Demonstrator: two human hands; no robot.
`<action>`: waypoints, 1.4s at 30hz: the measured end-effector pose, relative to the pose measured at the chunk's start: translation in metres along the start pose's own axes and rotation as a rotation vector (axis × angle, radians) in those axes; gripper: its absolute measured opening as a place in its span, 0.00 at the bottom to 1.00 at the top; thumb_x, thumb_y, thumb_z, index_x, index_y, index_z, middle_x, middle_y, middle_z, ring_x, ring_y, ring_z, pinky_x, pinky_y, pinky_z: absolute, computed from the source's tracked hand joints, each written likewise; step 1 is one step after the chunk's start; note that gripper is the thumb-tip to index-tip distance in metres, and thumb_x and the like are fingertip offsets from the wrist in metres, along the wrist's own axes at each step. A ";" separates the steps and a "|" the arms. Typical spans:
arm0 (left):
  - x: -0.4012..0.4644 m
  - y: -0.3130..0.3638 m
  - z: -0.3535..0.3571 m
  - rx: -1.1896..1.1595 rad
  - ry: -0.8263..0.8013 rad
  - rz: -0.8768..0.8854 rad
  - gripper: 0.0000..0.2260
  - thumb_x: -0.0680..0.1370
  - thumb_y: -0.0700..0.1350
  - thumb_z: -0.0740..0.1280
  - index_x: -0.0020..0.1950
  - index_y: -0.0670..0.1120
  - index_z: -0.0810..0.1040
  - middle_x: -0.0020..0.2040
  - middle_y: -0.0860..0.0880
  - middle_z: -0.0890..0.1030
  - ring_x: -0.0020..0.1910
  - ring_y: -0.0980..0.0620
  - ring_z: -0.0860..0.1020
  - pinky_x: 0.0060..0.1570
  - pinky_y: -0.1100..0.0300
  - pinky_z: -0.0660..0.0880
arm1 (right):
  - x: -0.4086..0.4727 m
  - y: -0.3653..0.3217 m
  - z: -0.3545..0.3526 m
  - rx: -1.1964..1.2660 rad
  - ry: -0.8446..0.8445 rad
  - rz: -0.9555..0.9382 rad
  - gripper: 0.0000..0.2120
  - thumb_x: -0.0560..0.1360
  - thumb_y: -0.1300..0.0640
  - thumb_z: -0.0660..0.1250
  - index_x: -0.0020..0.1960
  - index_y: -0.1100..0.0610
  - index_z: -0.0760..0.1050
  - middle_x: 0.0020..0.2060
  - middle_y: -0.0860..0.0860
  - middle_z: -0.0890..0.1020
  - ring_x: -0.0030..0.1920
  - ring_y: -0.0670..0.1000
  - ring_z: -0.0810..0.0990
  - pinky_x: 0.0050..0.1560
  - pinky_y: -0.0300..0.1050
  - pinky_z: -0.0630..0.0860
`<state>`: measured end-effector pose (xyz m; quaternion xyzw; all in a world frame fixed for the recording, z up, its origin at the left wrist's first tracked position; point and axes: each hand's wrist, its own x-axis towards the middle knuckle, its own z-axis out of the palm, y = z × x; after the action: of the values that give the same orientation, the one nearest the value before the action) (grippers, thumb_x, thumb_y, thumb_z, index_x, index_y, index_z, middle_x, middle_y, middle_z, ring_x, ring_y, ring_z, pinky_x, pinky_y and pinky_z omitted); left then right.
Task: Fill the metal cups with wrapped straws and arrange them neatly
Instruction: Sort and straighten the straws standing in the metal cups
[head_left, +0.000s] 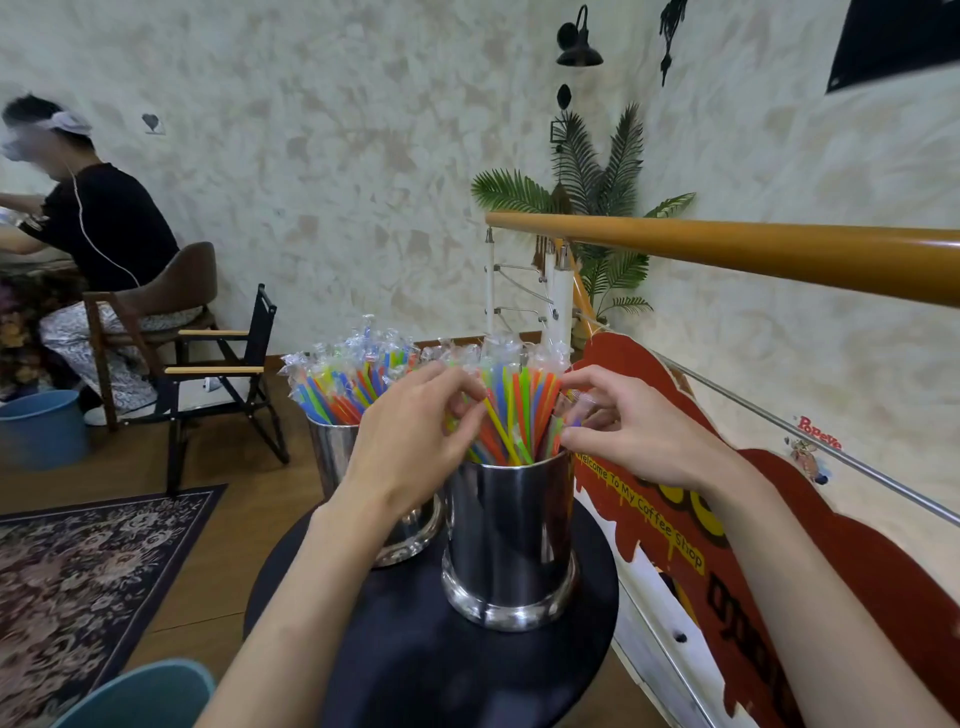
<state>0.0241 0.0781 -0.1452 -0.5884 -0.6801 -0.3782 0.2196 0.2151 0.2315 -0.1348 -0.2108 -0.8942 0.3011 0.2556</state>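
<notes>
- left hand (415, 436) fingers pinched on straws (511, 410) in near metal cup (511, 540)
- right hand (631, 431) pinching same bunch, opposite side
- far cup (332, 452) full, both on round table (431, 660)

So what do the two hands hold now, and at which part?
Both the left hand and right hand pinch colourful wrapped straws mid-length, in the nearer shiny metal cup.

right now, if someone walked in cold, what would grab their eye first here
The bright bunches of wrapped straws standing in two shiny metal cups on a small round dark table at centre. The left hand and right hand are both pinching at the straws in the near cup, with the far cup just behind to its left. After that, the orange handrail crossing the right side.
</notes>
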 end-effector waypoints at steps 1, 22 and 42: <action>0.001 -0.001 -0.002 -0.050 -0.065 -0.020 0.06 0.77 0.45 0.69 0.53 0.53 0.82 0.43 0.59 0.75 0.40 0.60 0.74 0.44 0.56 0.76 | 0.000 0.000 0.001 -0.002 0.006 -0.003 0.24 0.75 0.52 0.73 0.69 0.44 0.71 0.49 0.47 0.83 0.49 0.45 0.84 0.56 0.52 0.81; -0.001 0.017 0.018 -0.081 0.036 -0.071 0.10 0.73 0.47 0.76 0.42 0.54 0.75 0.37 0.57 0.73 0.41 0.54 0.72 0.45 0.45 0.74 | 0.006 0.000 0.015 -0.025 0.179 -0.076 0.09 0.76 0.52 0.74 0.53 0.47 0.76 0.33 0.44 0.82 0.33 0.38 0.78 0.36 0.28 0.69; 0.001 0.019 0.026 -0.173 0.098 -0.135 0.08 0.74 0.54 0.76 0.41 0.51 0.83 0.37 0.55 0.77 0.39 0.56 0.76 0.47 0.44 0.76 | 0.008 -0.003 0.034 -0.121 0.310 -0.069 0.08 0.75 0.45 0.72 0.50 0.44 0.75 0.30 0.44 0.82 0.38 0.44 0.81 0.40 0.45 0.75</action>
<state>0.0465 0.0990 -0.1555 -0.5387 -0.6715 -0.4778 0.1751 0.1886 0.2192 -0.1535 -0.2390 -0.8672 0.2018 0.3876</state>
